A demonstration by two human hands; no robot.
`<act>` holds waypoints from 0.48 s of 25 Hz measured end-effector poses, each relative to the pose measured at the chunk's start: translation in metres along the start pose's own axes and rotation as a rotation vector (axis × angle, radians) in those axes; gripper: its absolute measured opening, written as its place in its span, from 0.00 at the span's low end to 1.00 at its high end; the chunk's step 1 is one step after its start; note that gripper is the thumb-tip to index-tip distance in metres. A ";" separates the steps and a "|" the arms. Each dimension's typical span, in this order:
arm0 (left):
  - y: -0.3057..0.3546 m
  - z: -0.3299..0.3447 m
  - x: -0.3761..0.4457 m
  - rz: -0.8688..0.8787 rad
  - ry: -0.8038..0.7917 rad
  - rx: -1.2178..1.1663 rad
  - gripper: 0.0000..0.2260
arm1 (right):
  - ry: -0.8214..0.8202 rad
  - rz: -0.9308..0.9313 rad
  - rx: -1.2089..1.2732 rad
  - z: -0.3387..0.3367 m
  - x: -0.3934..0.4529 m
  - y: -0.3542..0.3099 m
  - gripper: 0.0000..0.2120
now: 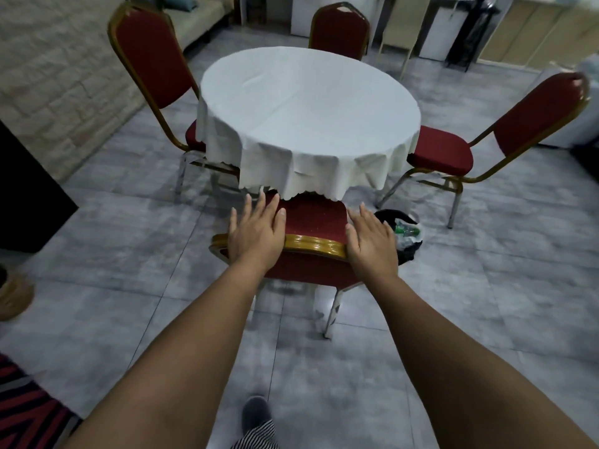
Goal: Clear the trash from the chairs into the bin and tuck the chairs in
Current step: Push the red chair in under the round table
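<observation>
Both forearms reach forward from the bottom of the head view, above a grey slipper and a striped trouser leg on the grey tiled floor. Left hand lies flat, fingers straight and spread, across the gold top rail of the near chair; right hand lies flat on the rail's right end, fingers straight too. Neither grip is closed on anything. That chair's seat is tucked under the hanging white cloth of the round table. Just right of the chair stands a black-lined bin with plastic trash inside. Three more red chairs ring the table: left chair, far chair, right chair, the last set a little out from the table.
</observation>
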State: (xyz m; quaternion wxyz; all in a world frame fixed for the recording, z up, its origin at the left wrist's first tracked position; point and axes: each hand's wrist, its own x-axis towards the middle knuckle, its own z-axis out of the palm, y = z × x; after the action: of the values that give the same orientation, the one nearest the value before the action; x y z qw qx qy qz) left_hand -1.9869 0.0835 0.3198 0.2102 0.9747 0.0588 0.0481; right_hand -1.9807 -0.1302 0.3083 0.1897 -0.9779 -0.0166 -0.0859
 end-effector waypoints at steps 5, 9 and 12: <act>-0.003 0.000 0.048 0.003 -0.027 0.017 0.25 | 0.015 0.047 0.035 0.010 0.041 -0.007 0.32; -0.004 0.002 0.080 0.005 -0.041 0.018 0.26 | 0.028 0.080 0.041 0.016 0.070 -0.011 0.32; -0.003 0.005 0.099 0.001 -0.061 0.022 0.26 | 0.036 0.091 0.057 0.020 0.088 -0.010 0.34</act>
State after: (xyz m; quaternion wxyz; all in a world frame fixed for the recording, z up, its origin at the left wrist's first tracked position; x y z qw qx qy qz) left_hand -1.8890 0.0979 0.3213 0.2014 0.9780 0.0522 0.0179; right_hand -1.8915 -0.1133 0.3093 0.2213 -0.9702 0.0291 -0.0941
